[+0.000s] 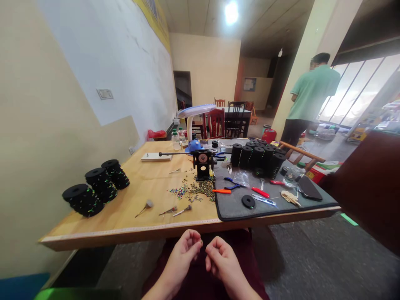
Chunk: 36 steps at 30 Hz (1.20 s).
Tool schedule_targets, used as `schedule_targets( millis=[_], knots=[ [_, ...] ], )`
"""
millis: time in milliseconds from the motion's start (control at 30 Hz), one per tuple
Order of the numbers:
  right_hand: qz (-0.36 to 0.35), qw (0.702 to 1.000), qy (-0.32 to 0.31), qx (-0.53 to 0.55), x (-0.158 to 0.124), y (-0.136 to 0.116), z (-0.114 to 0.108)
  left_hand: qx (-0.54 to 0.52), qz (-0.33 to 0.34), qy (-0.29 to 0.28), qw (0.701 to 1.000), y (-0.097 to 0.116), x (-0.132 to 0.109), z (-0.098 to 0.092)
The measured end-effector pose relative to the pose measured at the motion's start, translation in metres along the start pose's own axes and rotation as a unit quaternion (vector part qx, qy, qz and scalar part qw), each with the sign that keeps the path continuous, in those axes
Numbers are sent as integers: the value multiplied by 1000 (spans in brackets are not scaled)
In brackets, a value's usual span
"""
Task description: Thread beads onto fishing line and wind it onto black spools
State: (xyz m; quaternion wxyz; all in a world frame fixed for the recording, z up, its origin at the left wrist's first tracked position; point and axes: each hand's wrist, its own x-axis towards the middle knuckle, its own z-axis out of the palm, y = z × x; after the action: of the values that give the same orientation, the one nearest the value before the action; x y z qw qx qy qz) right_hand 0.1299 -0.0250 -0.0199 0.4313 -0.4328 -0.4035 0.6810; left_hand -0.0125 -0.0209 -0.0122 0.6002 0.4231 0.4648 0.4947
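Observation:
My left hand (186, 251) is closed in a pinch over my lap, just below the table's front edge. A tiny speck shows at its fingertips, too small to name. Beside it, a small gap away, my right hand (222, 258) is also pinched; whatever lies between its fingertips is hidden. On the table beyond them are a pile of small brass-coloured pieces (204, 189) and some multicoloured beads (178, 191). Several thin brush-like bundles (184, 210) lie nearest the hands. A black hand-cranked winding machine (203, 164) stands behind the pile.
Black spools (101, 183) stand at the left; more black spools (258, 156) crowd the grey mat (231, 210). On the mat lie blue-handled pliers (233, 183), an orange screwdriver (222, 191), tweezers (264, 200) and a black disc (248, 201). A lamp (195, 110) rises behind. A person (312, 91) stands back right.

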Motion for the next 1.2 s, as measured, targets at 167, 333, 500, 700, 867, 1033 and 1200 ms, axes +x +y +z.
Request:
schedule_targets(
  millis=[167, 333, 500, 700, 867, 1033, 1200],
  knots=[
    [10, 999, -30, -8, 0, 6, 7, -50, -24, 13, 998, -9, -2, 1],
    [-30, 999, -9, -24, 2, 9, 6, -41, -11, 23, 999, -12, -3, 0],
    [-81, 993, 53, -63, 6, 7, -1, -11, 6, 35, 999, -13, -2, 0],
    [-71, 994, 51, -59, 6, 6, -1, 18, 27, 36, 999, -11, -2, 2],
    [-51, 997, 43, -49, 8, 5, 3, 39, 52, 40, 997, -9, -3, 3],
    [-37, 996, 45, -62, 10, 8, 1, 34, 48, 51, 997, -9, -3, 3],
    [-33, 994, 58, -88, 10, 7, -2, 21, 39, 73, 996, -6, 0, 0]
  ],
)
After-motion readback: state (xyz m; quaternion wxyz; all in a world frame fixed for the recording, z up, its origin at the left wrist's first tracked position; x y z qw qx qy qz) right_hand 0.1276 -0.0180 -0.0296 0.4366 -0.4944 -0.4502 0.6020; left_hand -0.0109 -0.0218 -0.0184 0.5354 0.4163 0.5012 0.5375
